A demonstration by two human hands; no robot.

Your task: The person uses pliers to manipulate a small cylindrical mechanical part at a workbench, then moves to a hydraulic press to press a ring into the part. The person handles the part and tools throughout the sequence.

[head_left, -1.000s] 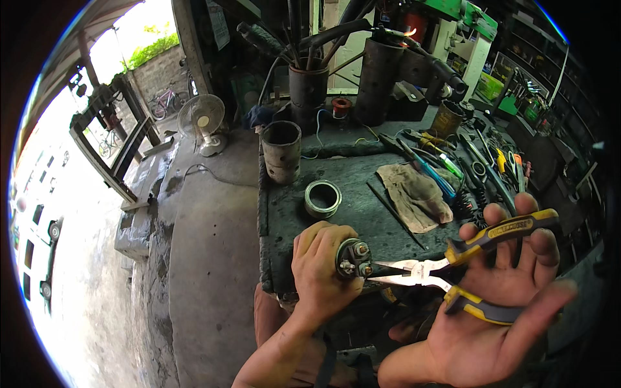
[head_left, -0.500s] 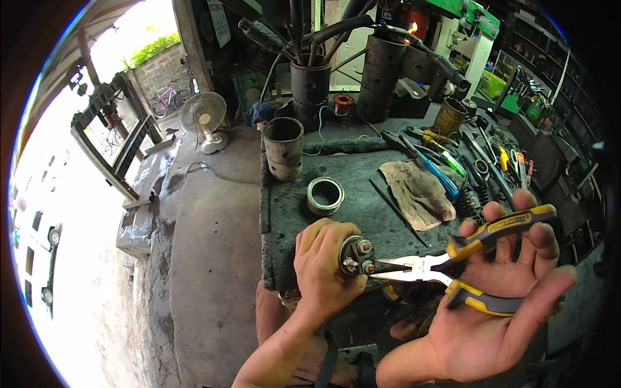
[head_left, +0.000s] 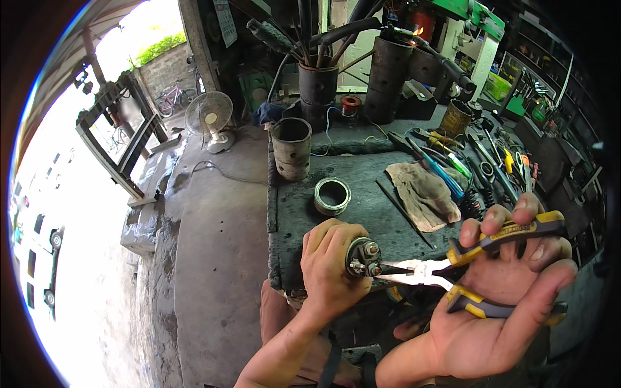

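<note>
My left hand [head_left: 331, 268] is wrapped around a starter solenoid, whose black end cap [head_left: 362, 256] with bolt terminals faces right. In my right hand [head_left: 491, 310] lie long-nose pliers [head_left: 424, 272] with yellow and grey handles. The handles are spread apart, with my fingers over the upper one and my thumb by the lower one. Slightly parted, the jaws point left and their tips are at the terminal side of the cap; whether they touch a terminal I cannot tell. Just beyond my left hand, a short metal ring [head_left: 332, 196] stands on the dark bench [head_left: 362, 178].
A brown rag [head_left: 420, 197] and a thin rod [head_left: 404, 213] lie on the bench. Screwdrivers [head_left: 442, 173] and other tools crowd its right side. A rusty metal cylinder [head_left: 291, 149] stands at the left edge. At the back, a flame [head_left: 418, 30] burns near a torch [head_left: 446, 63].
The fingers of my right hand have curled further over the upper plier handle. The whole view has shifted slightly; my left hand keeps its hold on the solenoid.
</note>
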